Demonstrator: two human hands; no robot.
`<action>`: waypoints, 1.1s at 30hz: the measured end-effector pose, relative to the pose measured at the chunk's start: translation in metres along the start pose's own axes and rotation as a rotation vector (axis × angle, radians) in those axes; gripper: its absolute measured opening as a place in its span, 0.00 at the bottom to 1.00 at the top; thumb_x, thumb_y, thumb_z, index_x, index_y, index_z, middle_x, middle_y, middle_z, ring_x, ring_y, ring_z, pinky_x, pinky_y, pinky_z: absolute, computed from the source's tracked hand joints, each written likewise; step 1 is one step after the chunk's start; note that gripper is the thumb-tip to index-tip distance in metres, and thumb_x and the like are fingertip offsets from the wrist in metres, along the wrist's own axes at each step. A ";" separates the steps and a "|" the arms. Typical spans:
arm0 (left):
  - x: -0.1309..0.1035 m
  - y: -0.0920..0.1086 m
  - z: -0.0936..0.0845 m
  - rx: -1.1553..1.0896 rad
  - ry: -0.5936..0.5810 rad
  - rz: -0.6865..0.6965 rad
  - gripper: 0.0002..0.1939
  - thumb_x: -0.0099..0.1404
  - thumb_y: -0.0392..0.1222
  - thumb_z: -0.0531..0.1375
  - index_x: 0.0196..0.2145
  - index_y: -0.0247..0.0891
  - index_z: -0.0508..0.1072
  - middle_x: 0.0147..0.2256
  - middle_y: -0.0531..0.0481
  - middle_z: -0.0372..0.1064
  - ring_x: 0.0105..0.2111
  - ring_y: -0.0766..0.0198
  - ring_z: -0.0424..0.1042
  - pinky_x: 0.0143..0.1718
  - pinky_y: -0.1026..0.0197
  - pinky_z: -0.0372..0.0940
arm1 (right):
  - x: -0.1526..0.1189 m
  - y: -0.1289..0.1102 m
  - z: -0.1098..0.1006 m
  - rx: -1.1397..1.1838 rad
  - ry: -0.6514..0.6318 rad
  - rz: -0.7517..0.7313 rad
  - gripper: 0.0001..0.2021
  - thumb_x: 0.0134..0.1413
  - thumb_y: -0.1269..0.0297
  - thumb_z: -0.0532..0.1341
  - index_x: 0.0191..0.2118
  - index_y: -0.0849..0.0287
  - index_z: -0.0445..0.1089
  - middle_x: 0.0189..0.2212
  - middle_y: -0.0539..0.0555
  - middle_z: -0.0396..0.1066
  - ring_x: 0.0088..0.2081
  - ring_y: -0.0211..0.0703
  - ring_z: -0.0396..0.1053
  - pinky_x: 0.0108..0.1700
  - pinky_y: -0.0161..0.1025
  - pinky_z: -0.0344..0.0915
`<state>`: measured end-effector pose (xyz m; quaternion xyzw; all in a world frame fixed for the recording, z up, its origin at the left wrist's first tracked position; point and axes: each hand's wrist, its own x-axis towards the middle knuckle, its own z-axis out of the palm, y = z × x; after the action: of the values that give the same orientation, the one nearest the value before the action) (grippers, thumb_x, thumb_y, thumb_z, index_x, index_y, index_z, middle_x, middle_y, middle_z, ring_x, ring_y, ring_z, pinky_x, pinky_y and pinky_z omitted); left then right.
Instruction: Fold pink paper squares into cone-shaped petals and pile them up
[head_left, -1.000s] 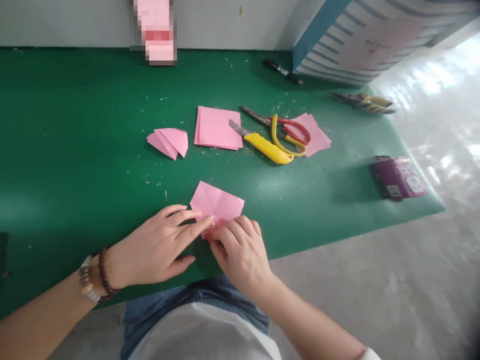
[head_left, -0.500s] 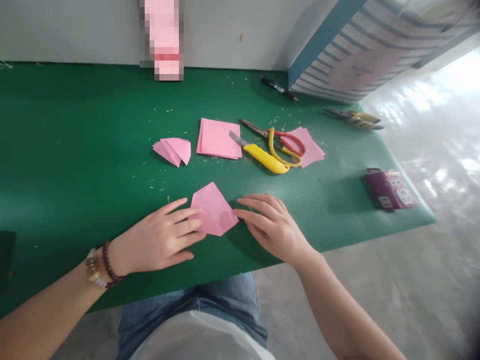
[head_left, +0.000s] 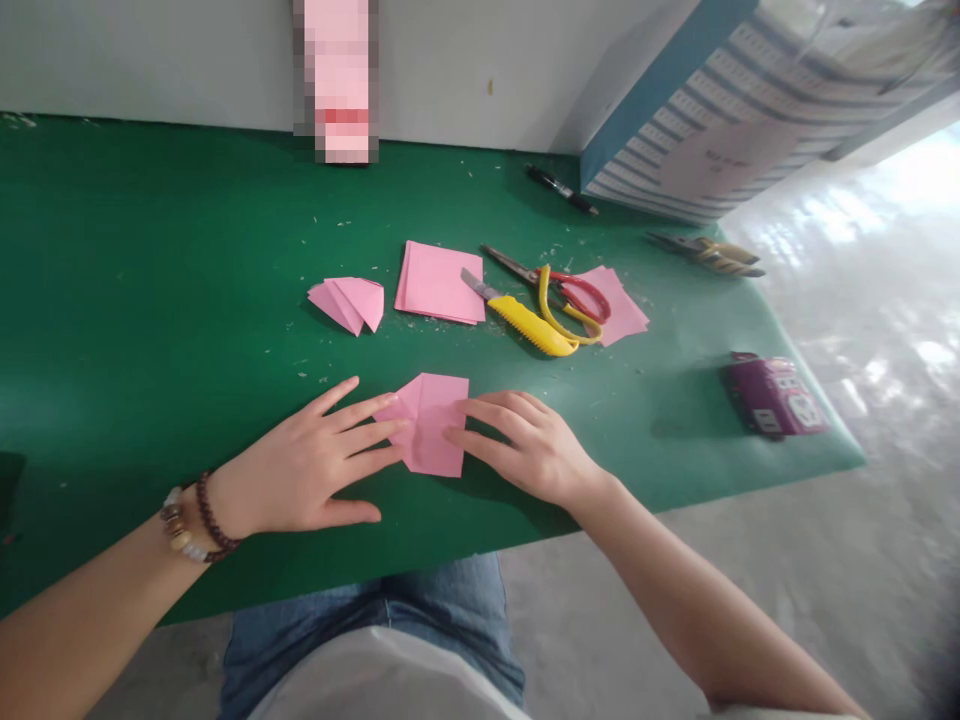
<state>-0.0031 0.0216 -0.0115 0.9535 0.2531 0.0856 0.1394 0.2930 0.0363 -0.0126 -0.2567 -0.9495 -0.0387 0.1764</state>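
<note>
A partly folded pink paper [head_left: 439, 425] lies on the green table between my hands, its right side straight and its left side tapering under my fingers. My left hand [head_left: 315, 465] is spread flat, fingertips resting on the paper's left part. On its right edge rest the fingertips of my right hand [head_left: 525, 445], whose fingers are stretched out and slightly bent. Behind the paper are a folded pink piece [head_left: 349, 302] and a stack of pink squares [head_left: 441, 282]. The tip of a yellow-handled knife [head_left: 532, 325] overlaps the stack.
Red-handled scissors [head_left: 585, 295] lie with the knife, partly over more pink paper [head_left: 622, 310]. Farther back are a black pen [head_left: 561, 189], pliers [head_left: 705, 252] and a striped box [head_left: 675, 130]. A purple box [head_left: 780, 395] sits near the right edge of the green table [head_left: 150, 250].
The paper between my hands has changed from a pointed shape to one with a straight right side. My right hand has moved left onto it, and my left fingers have spread wider.
</note>
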 end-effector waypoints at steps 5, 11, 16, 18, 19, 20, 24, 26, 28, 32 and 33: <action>0.000 0.004 0.004 0.011 0.037 0.018 0.24 0.68 0.55 0.56 0.55 0.37 0.70 0.60 0.45 0.65 0.65 0.51 0.55 0.68 0.42 0.43 | 0.003 -0.009 -0.001 0.086 0.056 -0.078 0.11 0.64 0.72 0.56 0.42 0.55 0.75 0.42 0.54 0.77 0.45 0.43 0.70 0.42 0.41 0.71; -0.001 0.008 0.007 0.049 0.058 0.079 0.23 0.67 0.52 0.58 0.54 0.35 0.71 0.57 0.38 0.67 0.59 0.50 0.64 0.63 0.45 0.58 | 0.000 -0.015 0.003 0.201 0.009 -0.021 0.08 0.64 0.69 0.58 0.41 0.55 0.75 0.41 0.53 0.77 0.45 0.43 0.69 0.45 0.41 0.70; -0.001 0.011 0.007 0.027 0.065 0.080 0.22 0.67 0.51 0.58 0.52 0.34 0.72 0.56 0.39 0.69 0.58 0.49 0.66 0.62 0.45 0.59 | 0.004 -0.012 0.002 0.319 0.011 0.022 0.06 0.63 0.67 0.60 0.39 0.56 0.76 0.36 0.54 0.77 0.44 0.44 0.69 0.44 0.43 0.70; -0.001 0.012 0.007 0.010 0.076 0.088 0.23 0.68 0.51 0.58 0.53 0.32 0.71 0.55 0.40 0.70 0.58 0.50 0.66 0.61 0.47 0.61 | 0.005 -0.012 0.000 0.350 -0.020 0.025 0.07 0.63 0.68 0.59 0.39 0.55 0.76 0.36 0.53 0.77 0.43 0.44 0.69 0.45 0.42 0.70; -0.002 0.013 0.007 0.001 0.080 0.089 0.24 0.67 0.51 0.59 0.53 0.31 0.71 0.54 0.39 0.70 0.57 0.50 0.67 0.61 0.47 0.62 | 0.006 -0.012 -0.001 0.354 -0.036 0.026 0.07 0.63 0.68 0.59 0.39 0.55 0.76 0.36 0.52 0.77 0.43 0.43 0.69 0.45 0.42 0.69; -0.002 0.014 0.007 -0.006 0.086 0.090 0.23 0.67 0.51 0.59 0.53 0.31 0.72 0.54 0.39 0.71 0.57 0.50 0.67 0.60 0.48 0.63 | 0.006 -0.013 -0.001 0.355 -0.043 0.027 0.08 0.63 0.69 0.59 0.39 0.55 0.76 0.35 0.52 0.77 0.43 0.43 0.69 0.45 0.42 0.68; -0.002 0.015 0.006 -0.012 0.099 0.107 0.21 0.67 0.50 0.59 0.51 0.30 0.73 0.51 0.39 0.73 0.55 0.50 0.68 0.58 0.49 0.65 | 0.008 -0.020 0.001 0.362 -0.035 0.082 0.06 0.63 0.66 0.60 0.39 0.54 0.76 0.35 0.52 0.77 0.43 0.43 0.69 0.45 0.42 0.67; -0.001 0.015 0.005 -0.013 0.100 0.112 0.22 0.67 0.49 0.59 0.51 0.29 0.72 0.52 0.38 0.72 0.55 0.51 0.68 0.58 0.50 0.65 | 0.011 -0.025 0.003 0.380 -0.034 0.183 0.06 0.63 0.64 0.60 0.39 0.55 0.75 0.36 0.52 0.77 0.41 0.43 0.69 0.44 0.43 0.66; 0.000 0.015 0.005 -0.015 0.104 0.117 0.23 0.68 0.48 0.58 0.53 0.27 0.71 0.53 0.37 0.71 0.56 0.51 0.67 0.59 0.51 0.65 | 0.015 -0.029 0.006 0.405 -0.033 0.305 0.06 0.63 0.65 0.60 0.39 0.56 0.74 0.36 0.52 0.77 0.39 0.43 0.69 0.42 0.42 0.66; 0.001 0.015 0.005 -0.019 0.072 0.125 0.27 0.69 0.47 0.57 0.58 0.24 0.65 0.57 0.35 0.67 0.59 0.50 0.64 0.60 0.51 0.64 | 0.021 -0.032 0.009 0.465 -0.029 0.424 0.03 0.62 0.68 0.60 0.40 0.58 0.71 0.29 0.51 0.75 0.35 0.42 0.68 0.39 0.41 0.65; 0.001 0.015 0.005 -0.019 0.056 0.121 0.28 0.69 0.47 0.57 0.59 0.25 0.64 0.58 0.35 0.65 0.60 0.50 0.64 0.60 0.51 0.64 | 0.021 -0.032 0.009 0.475 -0.026 0.435 0.02 0.62 0.68 0.61 0.40 0.59 0.70 0.27 0.51 0.74 0.34 0.42 0.68 0.38 0.41 0.65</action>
<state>0.0056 0.0089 -0.0119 0.9629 0.1982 0.1227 0.1361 0.2567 0.0202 -0.0130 -0.4057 -0.8571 0.2259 0.2232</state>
